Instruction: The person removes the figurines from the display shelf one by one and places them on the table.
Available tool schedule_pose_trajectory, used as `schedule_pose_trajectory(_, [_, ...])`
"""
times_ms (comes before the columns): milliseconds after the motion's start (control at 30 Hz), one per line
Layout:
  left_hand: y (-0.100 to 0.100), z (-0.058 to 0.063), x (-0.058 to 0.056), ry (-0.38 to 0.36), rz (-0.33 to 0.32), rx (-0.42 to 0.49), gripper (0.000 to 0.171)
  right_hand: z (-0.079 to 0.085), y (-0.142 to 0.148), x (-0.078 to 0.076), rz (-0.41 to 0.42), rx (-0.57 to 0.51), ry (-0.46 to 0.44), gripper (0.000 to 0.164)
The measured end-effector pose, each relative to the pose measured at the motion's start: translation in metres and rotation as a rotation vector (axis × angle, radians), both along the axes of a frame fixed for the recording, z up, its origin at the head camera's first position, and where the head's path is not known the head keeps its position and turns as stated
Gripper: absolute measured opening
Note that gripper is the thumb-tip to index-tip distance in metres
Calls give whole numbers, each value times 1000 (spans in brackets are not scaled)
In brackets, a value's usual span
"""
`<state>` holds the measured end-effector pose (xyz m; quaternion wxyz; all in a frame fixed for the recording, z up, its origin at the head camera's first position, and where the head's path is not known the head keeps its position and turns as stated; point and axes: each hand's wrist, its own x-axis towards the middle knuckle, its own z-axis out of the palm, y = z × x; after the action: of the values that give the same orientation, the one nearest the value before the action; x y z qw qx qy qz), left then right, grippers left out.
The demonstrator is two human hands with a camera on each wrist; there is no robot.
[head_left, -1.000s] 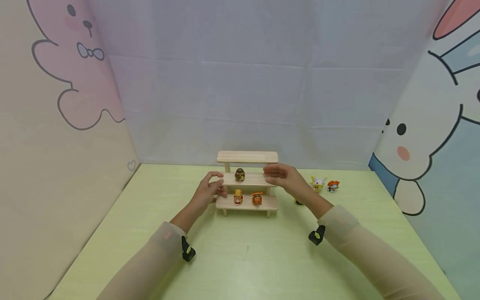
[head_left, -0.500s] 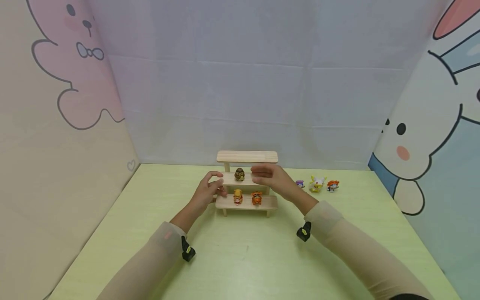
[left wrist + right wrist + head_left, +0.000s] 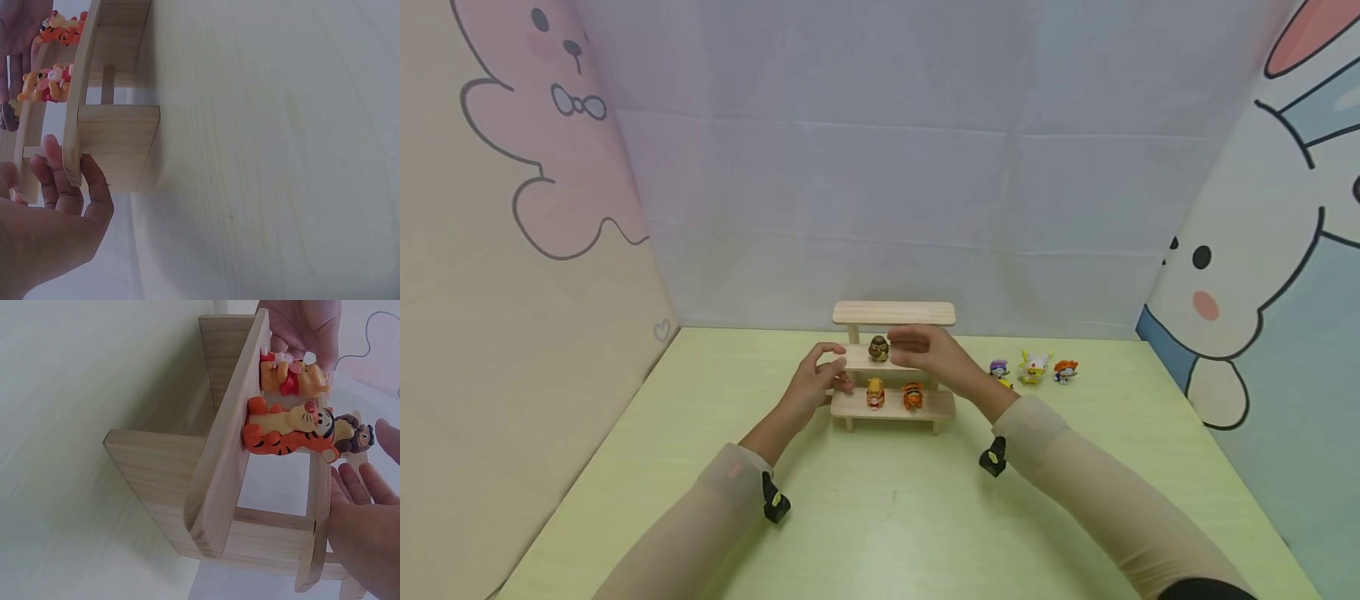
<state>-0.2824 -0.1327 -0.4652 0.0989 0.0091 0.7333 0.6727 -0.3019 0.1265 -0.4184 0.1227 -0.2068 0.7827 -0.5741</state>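
A three-tier wooden display shelf (image 3: 895, 313) stands on the table. An owl figurine (image 3: 878, 348) sits on its middle tier; a yellow bear figurine (image 3: 876, 393) and an orange striped tiger figurine (image 3: 913, 396) sit on the lowest. At the shelf's left end my left hand (image 3: 812, 385) holds the lower board, with fingers above and below it in the left wrist view. My right hand (image 3: 928, 354) reaches over the middle tier from the right, fingers extended and thumb apart. Its fingertips are right beside the owl, which shows near the gap between thumb and fingers in the right wrist view.
Right of the shelf stand a purple-topped figurine (image 3: 998, 368), a white-and-yellow figurine (image 3: 1033, 367) and an orange-haired figurine (image 3: 1065, 372). A bit of yellow shows beside the right forearm. A pale curtain (image 3: 850, 167) rises behind the table.
My right hand has slid left along the middle tier, up to the owl. The purple-topped figurine has come into view behind the arm. My left hand stays on the shelf's end.
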Motion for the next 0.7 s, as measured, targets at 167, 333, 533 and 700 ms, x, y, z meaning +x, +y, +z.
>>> schedule_pose_trajectory(167, [0, -1, -1, -7, -4, 3, 32, -1, -7, -4, 13, 14, 4, 53])
schedule_pose_trajectory(333, [0, -2, -2, -7, -10, 3, 35, 0, -13, -8, 23, 13, -3, 54])
schedule_pose_trajectory(533, [-1, -2, -2, -2, -9, -1, 32, 0, -19, -10, 7, 37, 8, 49])
schedule_pose_trajectory(700, [-2, -4, -3, -2, -9, 0, 30, 0, -23, -9, -15, 48, 17, 49])
